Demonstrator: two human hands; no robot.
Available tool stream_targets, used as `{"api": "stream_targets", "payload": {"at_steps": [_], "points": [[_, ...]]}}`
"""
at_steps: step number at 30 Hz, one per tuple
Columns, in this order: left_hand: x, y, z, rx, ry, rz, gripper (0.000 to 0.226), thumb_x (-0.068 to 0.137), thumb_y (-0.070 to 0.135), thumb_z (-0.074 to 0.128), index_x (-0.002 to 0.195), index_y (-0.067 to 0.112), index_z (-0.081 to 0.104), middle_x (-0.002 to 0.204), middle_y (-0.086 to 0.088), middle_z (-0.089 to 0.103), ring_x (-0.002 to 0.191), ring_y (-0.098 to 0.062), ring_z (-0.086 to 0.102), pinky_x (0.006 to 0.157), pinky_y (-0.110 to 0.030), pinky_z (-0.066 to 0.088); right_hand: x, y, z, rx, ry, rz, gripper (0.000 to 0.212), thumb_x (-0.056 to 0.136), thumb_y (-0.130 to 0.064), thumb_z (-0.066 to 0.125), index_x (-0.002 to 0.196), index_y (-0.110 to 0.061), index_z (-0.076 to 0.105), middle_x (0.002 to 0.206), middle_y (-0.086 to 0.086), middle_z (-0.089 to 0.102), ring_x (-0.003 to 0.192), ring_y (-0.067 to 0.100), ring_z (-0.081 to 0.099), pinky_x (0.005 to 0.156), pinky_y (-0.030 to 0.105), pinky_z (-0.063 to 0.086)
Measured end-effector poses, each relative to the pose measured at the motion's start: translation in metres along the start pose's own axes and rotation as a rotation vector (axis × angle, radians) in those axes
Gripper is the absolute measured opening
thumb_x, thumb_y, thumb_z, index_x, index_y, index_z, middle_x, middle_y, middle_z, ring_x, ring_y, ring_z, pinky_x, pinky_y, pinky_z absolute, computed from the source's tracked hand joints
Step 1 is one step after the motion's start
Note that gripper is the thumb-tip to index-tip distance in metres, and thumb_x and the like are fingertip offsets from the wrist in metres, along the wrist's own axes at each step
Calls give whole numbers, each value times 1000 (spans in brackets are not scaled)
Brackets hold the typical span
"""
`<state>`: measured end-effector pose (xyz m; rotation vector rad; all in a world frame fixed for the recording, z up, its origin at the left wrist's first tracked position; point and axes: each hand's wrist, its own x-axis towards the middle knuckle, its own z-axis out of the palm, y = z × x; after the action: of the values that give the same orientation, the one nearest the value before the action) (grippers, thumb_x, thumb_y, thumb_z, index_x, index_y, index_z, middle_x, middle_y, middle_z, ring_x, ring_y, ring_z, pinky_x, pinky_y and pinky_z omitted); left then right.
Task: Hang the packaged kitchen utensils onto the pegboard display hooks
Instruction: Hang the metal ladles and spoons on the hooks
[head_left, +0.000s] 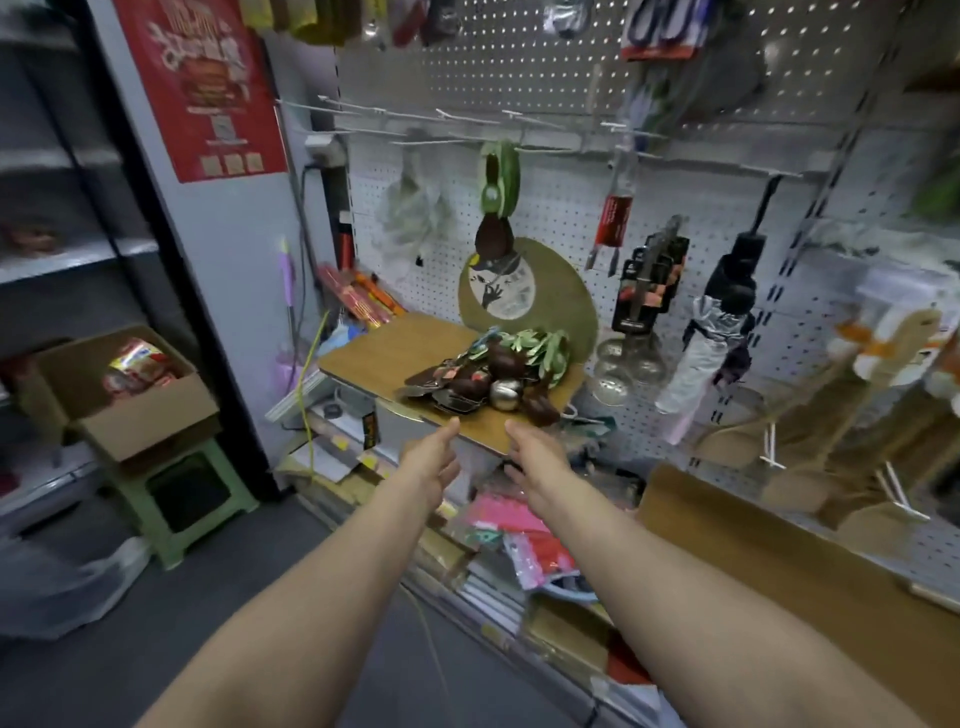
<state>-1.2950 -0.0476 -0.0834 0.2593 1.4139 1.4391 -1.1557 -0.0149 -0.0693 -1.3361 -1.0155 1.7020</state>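
A pile of packaged kitchen utensils (493, 371), dark spoons with green card headers and a steel ladle, lies on a brown board (384, 353). Behind it stands the white pegboard (561, 208) with a row of bare hooks (447, 122). One green-carded spoon pack (496, 202) hangs from a hook. My left hand (431, 457) and my right hand (535, 457) reach forward side by side just below the board's front edge, fingers straight, holding nothing and apart from the pile.
More goods hang at the right: a red-labelled tool (613, 218), black-carded packs (649, 280), folded umbrellas (717, 322), wooden spatulas (852, 405). A round mat (550, 296) leans on the pegboard. A cardboard box (130, 395) sits on a green stool (187, 493) at left. Stock clutters the floor shelf below.
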Motion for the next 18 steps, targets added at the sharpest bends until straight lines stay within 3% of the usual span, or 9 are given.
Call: {"api": "stream_targets", "payload": {"at_steps": [5,6,7,8,10,12,14,16,18], "points": [[50,32,-24,-47,-53,-36,26,90,29,73,88,7,59,83,-8,55,58,-18,46,65,-26,45,42,-3,51,-56,-3,1,36,93,-35,68,124,-19,61,130,9,63,111,25,61,100,41,48],[61,37,-26,-63,-67,-50,29,90,27,72,100,1,62,102,-17,65,77,-29,62,75,-28,51,55,-4,60,-60,-4,2,40,92,-37,69,127,-19,62,131,7,63,111,24,61,97,38,50],[73,42,-28,-69,-65,-54,40,92,25,71,118,-4,61,132,-26,59,113,-42,62,91,-34,54,72,-4,68,-55,-2,-1,42,91,-37,70,127,-18,63,131,4,63,109,23,61,94,36,51],[83,48,-29,-63,-54,-48,51,94,24,69,131,-6,54,148,-28,42,137,-43,42,103,-39,50,88,-6,77,-52,0,-3,41,90,-37,71,126,-18,65,130,2,64,108,22,62,93,36,52],[112,61,-32,-43,-45,-33,54,95,27,67,137,-3,50,154,-24,36,146,-38,27,109,-40,46,117,-17,98,-24,-19,5,33,90,-37,70,119,-19,68,129,2,65,106,20,62,95,35,51],[145,78,-36,-9,-45,-21,48,94,31,68,132,4,55,146,-16,52,141,-35,42,103,-36,48,147,-29,118,14,-44,9,12,94,-30,67,101,-20,68,117,2,67,98,15,61,94,32,48],[178,93,-40,7,-51,-19,34,94,31,69,117,8,59,103,-6,68,105,-25,67,87,-32,53,180,-39,134,42,-38,17,5,96,-22,66,91,-21,66,101,1,68,90,14,61,87,29,49],[209,108,-41,51,-28,-43,26,94,31,68,105,8,60,75,0,56,65,-13,55,70,-26,51,211,-44,146,46,-5,44,6,96,-18,63,93,-17,69,104,5,70,97,18,63,81,26,49],[237,124,-39,86,-37,-68,24,96,31,66,93,8,63,74,0,48,62,-11,43,66,-25,45,238,-51,157,46,35,67,10,95,-21,63,94,-14,71,112,9,71,105,20,64,77,26,50]]}}
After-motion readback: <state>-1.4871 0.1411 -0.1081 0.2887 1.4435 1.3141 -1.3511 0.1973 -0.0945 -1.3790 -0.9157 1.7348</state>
